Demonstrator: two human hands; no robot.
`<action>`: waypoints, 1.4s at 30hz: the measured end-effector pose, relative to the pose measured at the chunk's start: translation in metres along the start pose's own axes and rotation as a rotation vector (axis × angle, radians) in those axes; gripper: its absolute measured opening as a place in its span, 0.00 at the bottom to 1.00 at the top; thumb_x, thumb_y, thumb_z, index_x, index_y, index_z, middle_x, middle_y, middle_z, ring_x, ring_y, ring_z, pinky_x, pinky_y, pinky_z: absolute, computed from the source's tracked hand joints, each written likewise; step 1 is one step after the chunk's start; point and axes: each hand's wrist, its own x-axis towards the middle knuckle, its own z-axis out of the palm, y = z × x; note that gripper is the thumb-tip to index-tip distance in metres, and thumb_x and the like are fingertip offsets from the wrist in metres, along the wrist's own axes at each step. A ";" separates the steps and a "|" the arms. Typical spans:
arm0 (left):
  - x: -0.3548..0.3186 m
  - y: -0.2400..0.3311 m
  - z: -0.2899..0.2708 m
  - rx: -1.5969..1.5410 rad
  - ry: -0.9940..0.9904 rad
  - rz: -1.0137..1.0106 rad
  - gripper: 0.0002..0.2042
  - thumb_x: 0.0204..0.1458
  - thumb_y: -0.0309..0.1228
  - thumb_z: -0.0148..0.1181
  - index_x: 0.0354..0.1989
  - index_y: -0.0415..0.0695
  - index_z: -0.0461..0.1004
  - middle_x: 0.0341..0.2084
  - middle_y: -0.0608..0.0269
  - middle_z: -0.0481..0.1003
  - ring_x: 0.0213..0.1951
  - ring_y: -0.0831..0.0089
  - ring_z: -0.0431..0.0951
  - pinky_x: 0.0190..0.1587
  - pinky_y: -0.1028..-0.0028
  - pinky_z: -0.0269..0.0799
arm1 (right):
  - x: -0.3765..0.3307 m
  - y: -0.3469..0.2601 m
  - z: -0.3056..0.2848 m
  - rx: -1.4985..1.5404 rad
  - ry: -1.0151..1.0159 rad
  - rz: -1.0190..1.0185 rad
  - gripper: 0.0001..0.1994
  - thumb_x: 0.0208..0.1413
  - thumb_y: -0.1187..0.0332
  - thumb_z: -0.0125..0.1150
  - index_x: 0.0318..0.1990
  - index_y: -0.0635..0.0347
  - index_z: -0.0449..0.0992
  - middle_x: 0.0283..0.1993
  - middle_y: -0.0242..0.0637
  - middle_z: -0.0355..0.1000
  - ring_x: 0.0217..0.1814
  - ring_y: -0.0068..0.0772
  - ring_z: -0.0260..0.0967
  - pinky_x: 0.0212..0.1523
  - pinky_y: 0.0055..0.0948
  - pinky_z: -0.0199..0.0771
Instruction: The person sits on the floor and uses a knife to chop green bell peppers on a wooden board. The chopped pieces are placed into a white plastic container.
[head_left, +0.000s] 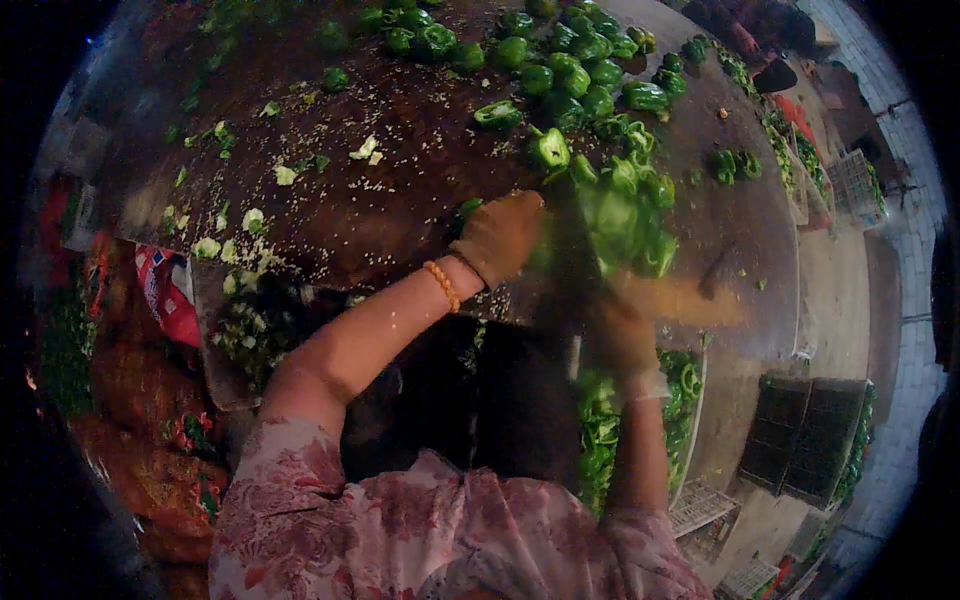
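My left hand point(500, 236), in a brown glove with an orange bead bracelet at the wrist, rests curled on the near edge of a big dark wet table point(400, 200). A bit of green pepper point(467, 209) shows under it. To its right lies a heap of cut green pepper pieces point(625, 215). My right hand point(625, 338), also gloved, is a motion blur just below that heap at the table edge. What it holds is hidden by the blur. Whole green peppers point(560, 60) are piled at the far side.
Pepper seeds and pale cores point(235, 250) litter the table's left part. Below the edge, a tub holds cut green pepper point(600, 420). Dark crates point(810, 440) stand on the floor at right. Red mesh sacks point(150, 400) lie at left. Another person point(750, 30) is at far top right.
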 end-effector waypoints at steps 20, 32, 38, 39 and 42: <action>0.227 -0.038 0.032 0.017 -0.270 -0.324 0.41 0.36 0.55 0.69 0.62 0.50 0.69 0.58 0.43 0.69 0.56 0.45 0.73 0.59 0.55 0.70 | -0.024 0.012 -0.020 0.470 0.228 0.446 0.15 0.63 0.73 0.49 0.52 0.69 0.74 0.49 0.38 0.77 0.50 0.28 0.73 0.49 0.31 0.74; 0.179 -0.033 -0.001 -0.378 -0.002 -0.222 0.26 0.46 0.43 0.67 0.54 0.46 0.74 0.47 0.49 0.78 0.50 0.56 0.78 0.54 0.64 0.71 | -0.037 0.010 -0.024 -0.045 0.194 0.073 0.20 0.63 0.70 0.51 0.59 0.72 0.71 0.55 0.44 0.75 0.55 0.30 0.71 0.57 0.30 0.69; 0.037 0.015 -0.012 -0.468 -0.334 -0.136 0.23 0.52 0.43 0.64 0.50 0.39 0.75 0.42 0.45 0.79 0.46 0.53 0.78 0.50 0.63 0.72 | -0.054 -0.025 -0.037 0.210 0.299 0.286 0.17 0.59 0.73 0.54 0.56 0.63 0.74 0.40 0.33 0.75 0.36 0.23 0.69 0.36 0.26 0.71; 0.010 0.009 0.007 -0.498 -0.318 -0.251 0.22 0.55 0.44 0.61 0.51 0.40 0.74 0.42 0.46 0.79 0.46 0.52 0.78 0.50 0.63 0.72 | -0.057 -0.037 -0.039 0.333 0.289 0.377 0.18 0.61 0.71 0.54 0.58 0.66 0.73 0.44 0.36 0.76 0.41 0.24 0.69 0.42 0.26 0.71; -0.030 0.010 0.029 -0.455 -0.183 -0.252 0.22 0.56 0.45 0.60 0.53 0.41 0.73 0.43 0.45 0.78 0.47 0.49 0.78 0.50 0.61 0.71 | -0.067 -0.075 -0.047 0.327 0.176 0.557 0.19 0.62 0.70 0.54 0.59 0.68 0.72 0.47 0.35 0.76 0.44 0.22 0.69 0.46 0.23 0.71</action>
